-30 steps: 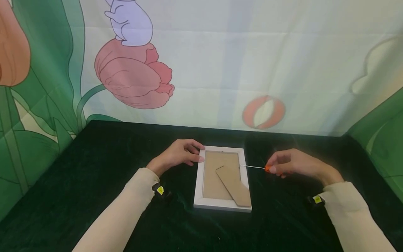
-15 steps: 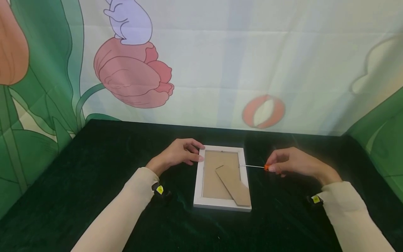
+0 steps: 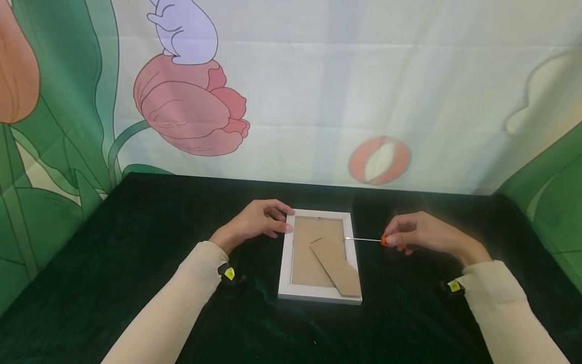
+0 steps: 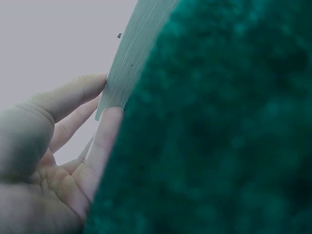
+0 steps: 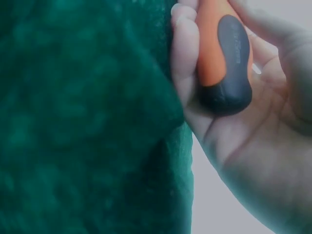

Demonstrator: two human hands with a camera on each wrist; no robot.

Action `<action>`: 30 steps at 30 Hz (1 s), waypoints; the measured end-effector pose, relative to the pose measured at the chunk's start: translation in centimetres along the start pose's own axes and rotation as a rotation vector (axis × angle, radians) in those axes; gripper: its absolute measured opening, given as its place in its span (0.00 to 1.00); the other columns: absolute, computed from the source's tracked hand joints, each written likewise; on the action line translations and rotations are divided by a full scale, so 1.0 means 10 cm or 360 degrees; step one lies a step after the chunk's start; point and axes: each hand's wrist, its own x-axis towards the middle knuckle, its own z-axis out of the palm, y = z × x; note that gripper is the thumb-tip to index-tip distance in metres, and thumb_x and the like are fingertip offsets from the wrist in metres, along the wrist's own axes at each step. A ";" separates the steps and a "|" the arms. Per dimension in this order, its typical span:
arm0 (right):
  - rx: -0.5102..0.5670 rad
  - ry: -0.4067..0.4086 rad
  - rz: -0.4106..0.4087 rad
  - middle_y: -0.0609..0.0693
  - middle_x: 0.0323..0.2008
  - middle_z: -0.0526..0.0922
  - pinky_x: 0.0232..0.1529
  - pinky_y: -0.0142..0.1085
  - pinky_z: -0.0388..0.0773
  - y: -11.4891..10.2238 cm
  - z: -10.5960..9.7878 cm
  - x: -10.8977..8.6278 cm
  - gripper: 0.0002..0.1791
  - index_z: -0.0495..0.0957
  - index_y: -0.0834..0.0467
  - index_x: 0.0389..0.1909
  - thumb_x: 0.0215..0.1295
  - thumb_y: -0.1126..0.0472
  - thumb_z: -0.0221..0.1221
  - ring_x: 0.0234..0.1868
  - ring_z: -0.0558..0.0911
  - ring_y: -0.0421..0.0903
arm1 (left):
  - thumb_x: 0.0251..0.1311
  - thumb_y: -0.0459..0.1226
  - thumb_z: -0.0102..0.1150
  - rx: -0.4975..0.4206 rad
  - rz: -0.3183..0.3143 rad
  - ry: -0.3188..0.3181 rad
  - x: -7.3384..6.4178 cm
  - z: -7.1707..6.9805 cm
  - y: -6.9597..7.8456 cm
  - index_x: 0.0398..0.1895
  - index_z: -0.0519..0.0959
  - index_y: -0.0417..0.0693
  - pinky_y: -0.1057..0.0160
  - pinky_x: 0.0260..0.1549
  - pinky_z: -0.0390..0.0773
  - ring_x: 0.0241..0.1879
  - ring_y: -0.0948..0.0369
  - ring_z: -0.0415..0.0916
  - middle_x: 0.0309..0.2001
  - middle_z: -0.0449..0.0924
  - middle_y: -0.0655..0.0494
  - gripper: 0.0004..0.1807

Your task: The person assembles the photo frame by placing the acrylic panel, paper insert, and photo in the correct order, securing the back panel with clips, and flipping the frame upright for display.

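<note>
A white picture frame [image 3: 285,263] lies back side up on the dark green cloth, its brown backing board [image 3: 302,265] showing. The board's stand leg [image 3: 334,268] slants down to the lower right corner. At the upper left corner my left hand [image 3: 254,220] holds the frame, thumb on the left rail and fingers around the corner. My right hand [image 3: 423,233] grips a screwdriver by its orange and black handle [image 5: 214,53]. Its thin metal shaft [image 3: 366,239] points left across the frame's right rail, with the tip at the rail's inner edge. Contact there is too small to tell.
Dark green velvety cloth [image 3: 182,313] covers the table around the frame. Behind it hangs a printed curtain [image 3: 291,101] with a tulip and a rabbit. Each wrist carries a small black camera with a yellow tag [image 3: 229,273].
The head view has shifted slightly. The left hand and frame stay put. The right hand stays nearly in place, and a little more of the orange handle shows under its fingers than half a second ago.
</note>
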 end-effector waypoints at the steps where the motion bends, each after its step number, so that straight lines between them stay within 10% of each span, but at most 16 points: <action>1: 0.0000 0.0004 -0.0001 0.55 0.41 0.85 0.42 0.47 0.87 0.00 0.00 0.00 0.12 0.84 0.53 0.47 0.74 0.50 0.67 0.40 0.84 0.58 | 0.61 0.41 0.78 0.0005 0.0003 0.0001 0.00 0.00 0.00 0.60 0.84 0.50 0.56 0.47 0.88 0.45 0.49 0.85 0.49 0.82 0.47 0.24; 30: 0.0000 0.0005 0.0030 0.54 0.39 0.85 0.39 0.47 0.87 -0.05 0.01 0.02 0.11 0.86 0.51 0.45 0.72 0.48 0.68 0.38 0.84 0.57 | 0.61 0.40 0.78 0.0015 -0.0010 0.0007 0.02 0.00 0.00 0.59 0.85 0.51 0.57 0.47 0.88 0.46 0.49 0.84 0.50 0.82 0.47 0.23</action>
